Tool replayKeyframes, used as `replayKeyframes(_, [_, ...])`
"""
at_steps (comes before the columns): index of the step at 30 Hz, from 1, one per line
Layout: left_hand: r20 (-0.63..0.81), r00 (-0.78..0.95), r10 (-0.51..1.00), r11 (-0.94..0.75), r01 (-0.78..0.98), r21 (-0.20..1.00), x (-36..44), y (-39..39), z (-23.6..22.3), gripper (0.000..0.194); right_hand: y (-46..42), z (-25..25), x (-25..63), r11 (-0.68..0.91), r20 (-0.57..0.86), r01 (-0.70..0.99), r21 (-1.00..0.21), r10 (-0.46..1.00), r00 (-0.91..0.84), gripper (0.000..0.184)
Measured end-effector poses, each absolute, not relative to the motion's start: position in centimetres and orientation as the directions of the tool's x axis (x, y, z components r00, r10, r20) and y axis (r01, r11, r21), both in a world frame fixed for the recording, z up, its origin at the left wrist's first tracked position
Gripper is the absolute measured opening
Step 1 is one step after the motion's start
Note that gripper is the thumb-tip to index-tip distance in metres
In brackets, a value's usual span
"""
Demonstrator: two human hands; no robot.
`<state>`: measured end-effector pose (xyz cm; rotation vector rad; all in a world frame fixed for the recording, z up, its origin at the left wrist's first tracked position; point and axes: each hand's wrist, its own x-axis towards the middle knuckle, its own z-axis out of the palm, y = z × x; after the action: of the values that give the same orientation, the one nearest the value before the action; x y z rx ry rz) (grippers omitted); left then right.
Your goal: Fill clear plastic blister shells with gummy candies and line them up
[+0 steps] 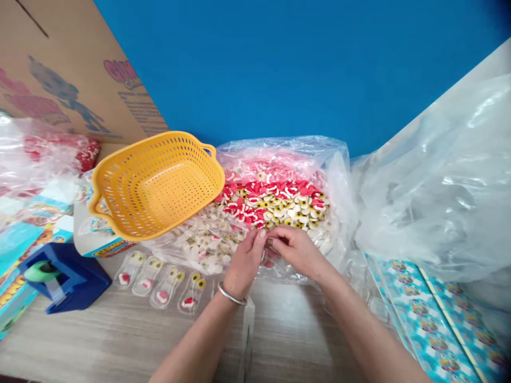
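My left hand [243, 263], with a metal bangle on the wrist, and my right hand [297, 251] meet above a large clear plastic bag [279, 148] of eye-shaped gummy candies with red and white pieces. Their fingertips pinch a small clear plastic packet [268, 256] with something red at its bottom, partly hidden by my fingers. A yellow perforated plastic basket [159, 142] sits tilted on the bag's left side. Several clear packets of gummy eyes [157, 283] lie in a row on the table, left of my left hand.
A blue tape dispenser [59, 277] with green tape stands at the left on the wood-grain table [287, 330]. Printed blue packaging sheets [431, 324] lie at the right under bunched plastic film [435, 186]. A cardboard box [72, 69] and blue wall [279, 64] stand behind.
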<state>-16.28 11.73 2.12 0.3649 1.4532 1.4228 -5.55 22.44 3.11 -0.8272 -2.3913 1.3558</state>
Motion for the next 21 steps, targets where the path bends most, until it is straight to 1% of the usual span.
replayKeyframes(2, [-0.436,-0.401,0.806,0.263,-0.418,0.87,-16.3,11.9,1.8,0.033,22.4,2.8,-5.7,0.397,-0.063,0.414,-0.819,0.656,-0.752,0.018])
replayKeyframes(3, [-0.448,-0.403,0.798,0.263,-0.436,0.861,-16.2,12.0,1.7,0.031,22.4,2.8,-5.7,0.426,-0.059,0.471,-0.773,0.689,-0.722,0.015])
replayKeyframes(4, [-0.463,-0.412,0.785,0.262,-0.457,0.85,-16.2,12.0,1.6,0.03,22.5,2.7,-5.7,0.475,-0.058,0.537,-0.697,0.71,-0.702,0.013])
replayKeyframes(6, [-0.485,-0.44,0.756,0.261,-0.477,0.839,-16.1,12.2,1.6,0.029,22.4,2.9,-5.7,0.598,-0.085,0.651,-0.468,0.703,-0.706,0.013])
replayKeyframes(8, [-0.488,-0.458,0.743,0.265,-0.468,0.843,-16.1,12.3,1.7,0.029,22.3,3.1,-5.7,0.687,-0.133,0.687,-0.236,0.678,-0.723,0.015])
replayKeyframes(9, [-0.489,-0.461,0.741,0.268,-0.465,0.844,-16.1,12.3,1.9,0.029,22.1,3.2,-5.8,0.711,-0.148,0.684,-0.164,0.667,-0.73,0.015])
replayKeyframes(11, [-0.503,-0.456,0.735,0.278,-0.473,0.836,-16.0,12.4,2.1,0.03,21.9,3.2,-5.9,0.736,-0.145,0.668,-0.106,0.654,-0.743,0.016])
replayKeyframes(14, [-0.532,-0.449,0.717,0.293,-0.499,0.816,-16.0,12.5,2.0,0.03,21.8,2.8,-5.7,0.733,-0.131,0.67,-0.114,0.657,-0.742,0.016])
replayKeyframes(16, [-0.54,-0.461,0.704,0.286,-0.512,0.81,-15.9,12.5,1.7,0.03,22.0,2.6,-5.4,0.705,-0.112,0.688,-0.172,0.68,-0.725,0.016])
replayKeyframes(17, [-0.542,-0.467,0.699,0.279,-0.52,0.807,-15.8,12.5,1.6,0.03,22.1,2.5,-5.3,0.682,-0.082,0.692,-0.236,0.696,-0.714,0.016])
replayKeyframes(18, [-0.543,-0.472,0.694,0.272,-0.527,0.805,-15.8,12.4,1.4,0.03,22.2,2.5,-5.1,0.649,-0.036,0.684,-0.333,0.716,-0.697,0.015])
replayKeyframes(19, [-0.541,-0.475,0.694,0.266,-0.529,0.806,-15.8,12.4,1.3,0.03,22.2,2.5,-5.1,0.601,0.014,0.653,-0.461,0.741,-0.672,0.012])
replayKeyframes(21, [-0.516,-0.484,0.707,0.255,-0.507,0.823,-15.7,12.4,1.0,0.031,22.1,2.5,-5.2,0.443,0.059,0.504,-0.741,0.791,-0.609,0.005])
